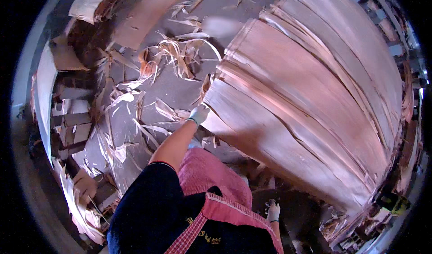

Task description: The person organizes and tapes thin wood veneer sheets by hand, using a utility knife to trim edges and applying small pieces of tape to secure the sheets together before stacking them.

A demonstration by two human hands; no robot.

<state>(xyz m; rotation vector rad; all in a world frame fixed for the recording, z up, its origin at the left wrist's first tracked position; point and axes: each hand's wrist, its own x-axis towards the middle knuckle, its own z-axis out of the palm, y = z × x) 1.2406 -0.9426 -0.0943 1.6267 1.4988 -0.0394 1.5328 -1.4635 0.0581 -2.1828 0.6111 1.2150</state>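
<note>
My left hand [199,113], in a white glove with a green cuff, grips the left corner of a pale wood veneer sheet [245,112]. This sheet lies on the nearest side of a wide stack of overlapping veneer sheets [310,69], whose edges are wavy and uneven. My right hand [273,211], gloved too, hangs low beside my pink checked apron [216,173], apart from the stack. Its fingers look bent and dark at the tips, but they are too small and dim to show whether they hold anything.
Torn veneer strips [177,56] litter the grey floor to the left of the stack. Long veneer pieces [148,15] lie at the far left, and stacked blocks [75,128] stand at the left side. Veneer scraps [337,229] gather at the near right.
</note>
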